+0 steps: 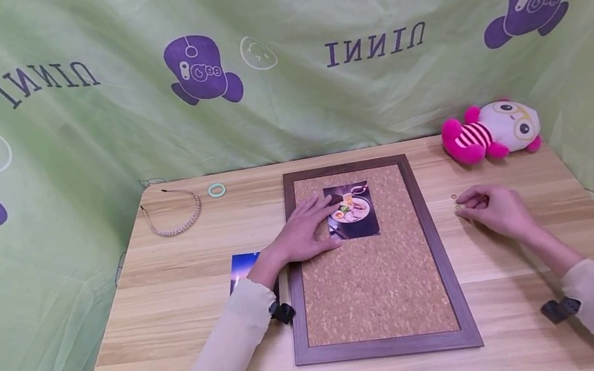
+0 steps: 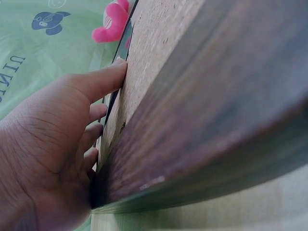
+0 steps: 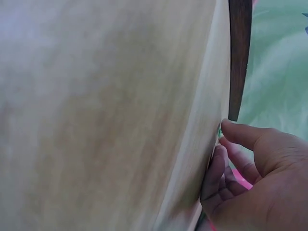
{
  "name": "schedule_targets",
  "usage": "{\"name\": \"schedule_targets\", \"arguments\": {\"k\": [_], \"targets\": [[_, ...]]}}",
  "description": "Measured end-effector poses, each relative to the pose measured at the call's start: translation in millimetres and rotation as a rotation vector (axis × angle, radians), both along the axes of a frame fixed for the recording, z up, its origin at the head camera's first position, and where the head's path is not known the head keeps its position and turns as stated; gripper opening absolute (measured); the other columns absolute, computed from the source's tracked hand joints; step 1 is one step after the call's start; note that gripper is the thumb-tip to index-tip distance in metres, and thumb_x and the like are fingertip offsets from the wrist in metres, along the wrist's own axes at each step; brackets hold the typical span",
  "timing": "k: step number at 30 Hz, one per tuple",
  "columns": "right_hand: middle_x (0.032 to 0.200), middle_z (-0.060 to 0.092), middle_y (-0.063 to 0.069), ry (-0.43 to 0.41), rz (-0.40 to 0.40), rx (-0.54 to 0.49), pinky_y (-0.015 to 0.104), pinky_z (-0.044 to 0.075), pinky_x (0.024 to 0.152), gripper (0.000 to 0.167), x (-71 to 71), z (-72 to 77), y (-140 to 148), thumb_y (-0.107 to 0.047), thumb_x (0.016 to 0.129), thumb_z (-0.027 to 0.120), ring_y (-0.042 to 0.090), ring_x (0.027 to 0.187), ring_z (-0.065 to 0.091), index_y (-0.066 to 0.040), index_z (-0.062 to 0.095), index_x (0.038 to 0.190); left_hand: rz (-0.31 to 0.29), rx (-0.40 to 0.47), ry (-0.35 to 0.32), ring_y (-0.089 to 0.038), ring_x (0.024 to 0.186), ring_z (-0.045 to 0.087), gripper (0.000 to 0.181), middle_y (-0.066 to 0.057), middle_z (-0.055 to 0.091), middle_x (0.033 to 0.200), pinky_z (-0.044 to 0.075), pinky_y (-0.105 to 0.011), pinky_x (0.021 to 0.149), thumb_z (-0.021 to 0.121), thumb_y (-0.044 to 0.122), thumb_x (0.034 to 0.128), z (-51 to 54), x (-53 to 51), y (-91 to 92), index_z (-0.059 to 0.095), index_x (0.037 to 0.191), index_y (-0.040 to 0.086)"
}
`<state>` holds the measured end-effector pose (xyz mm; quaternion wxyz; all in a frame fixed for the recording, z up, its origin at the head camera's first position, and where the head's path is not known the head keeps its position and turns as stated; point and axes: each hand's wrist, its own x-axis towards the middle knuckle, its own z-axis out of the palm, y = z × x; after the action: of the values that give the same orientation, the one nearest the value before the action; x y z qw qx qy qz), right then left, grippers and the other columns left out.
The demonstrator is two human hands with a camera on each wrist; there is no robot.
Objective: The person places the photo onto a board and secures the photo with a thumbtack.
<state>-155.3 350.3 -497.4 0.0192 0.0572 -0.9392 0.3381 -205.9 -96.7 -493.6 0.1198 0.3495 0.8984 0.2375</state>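
A framed corkboard point(image 1: 375, 291) lies on the table with a photo of a bowl of noodles point(image 1: 363, 220) on its upper part. My left hand point(image 1: 306, 230) rests on the board, fingers spread, its fingertips at the photo's left edge. To the right of the frame, my right hand point(image 1: 492, 212) is down at the tabletop with its fingers bent. Its thumb and index fingertips are beside a tiny gold-coloured piece point(image 1: 458, 207), perhaps a thumbtack; whether they pinch it is unclear. Another such gold piece point(image 1: 453, 196) lies just beyond.
A blue photo point(image 1: 242, 267) lies left of the board, partly hidden under my left forearm. Farther back are a beaded headband point(image 1: 180, 231) and a mint-green ring point(image 1: 217, 190). A pink-and-white plush toy point(image 1: 493, 131) lies at the back right, before a green curtain point(image 1: 296, 112).
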Motion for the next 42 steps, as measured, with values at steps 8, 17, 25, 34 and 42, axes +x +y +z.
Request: {"name": "schedule_targets", "arguments": {"k": [8, 17, 25, 34, 42], "targets": [[0.087, 0.079, 0.01, 0.012, -0.004, 0.006, 0.014, 0.05, 0.063, 0.015, -0.6, -2.0, -1, -0.01, 0.095, 0.088, -0.006, 0.069, 0.058, 0.001, 0.08, 0.103, 0.005, 0.002, -0.006, -0.037, 0.172, 0.011, 0.083, -0.011, 0.026, 0.183, 0.006, -0.057, 0.139, 0.075, 0.048, 0.1032, -0.9, 0.1, 0.1, 0.043, 0.172, 0.013], [0.085, 0.077, 0.007, 0.022, 0.009, 0.035, 0.017, 0.048, 0.063, 0.012, 0.5, -1.9, -2, -0.009, 0.095, 0.087, -0.003, 0.069, 0.057, 0.0, 0.079, 0.098, 0.001, -0.003, 0.003, -0.037, 0.172, 0.01, 0.083, -0.011, 0.025, 0.183, 0.005, -0.055, 0.14, 0.074, 0.048, 0.1035, -4.7, -0.8, -0.5, 0.042, 0.172, 0.012], [0.083, 0.077, 0.009, -0.017, 0.007, -0.031, 0.017, 0.053, 0.061, 0.012, 5.8, 4.5, -1, -0.007, 0.098, 0.083, 0.0, 0.067, 0.063, 0.002, 0.076, 0.1, 0.003, 0.002, 0.008, -0.038, 0.171, 0.012, 0.083, -0.012, 0.027, 0.183, 0.008, -0.059, 0.139, 0.073, 0.048, 0.1038, -5.0, -0.5, -0.8, 0.042, 0.172, 0.012], [0.1, 0.08, 0.028, -0.041, -0.019, -0.206, 0.016, 0.062, 0.066, 0.018, 11.9, 20.0, -15, 0.003, 0.097, 0.081, -0.001, 0.074, 0.074, 0.012, 0.074, 0.111, 0.018, -0.02, 0.002, -0.035, 0.172, 0.01, 0.086, -0.008, 0.024, 0.184, 0.007, -0.058, 0.139, 0.073, 0.054, 0.103, -5.2, -0.3, -1.0, 0.04, 0.173, 0.016], [0.097, 0.081, 0.025, 0.079, 0.029, -0.22, 0.013, 0.059, 0.064, 0.014, 15.3, 34.0, -37, 0.003, 0.095, 0.084, -0.005, 0.074, 0.071, 0.008, 0.08, 0.107, 0.006, -0.01, 0.028, -0.036, 0.172, 0.012, 0.067, -0.011, 0.025, 0.184, 0.006, -0.054, 0.14, 0.055, 0.043, 0.1147, -5.5, 0.3, -1.7, 0.041, 0.172, 0.013]]}}
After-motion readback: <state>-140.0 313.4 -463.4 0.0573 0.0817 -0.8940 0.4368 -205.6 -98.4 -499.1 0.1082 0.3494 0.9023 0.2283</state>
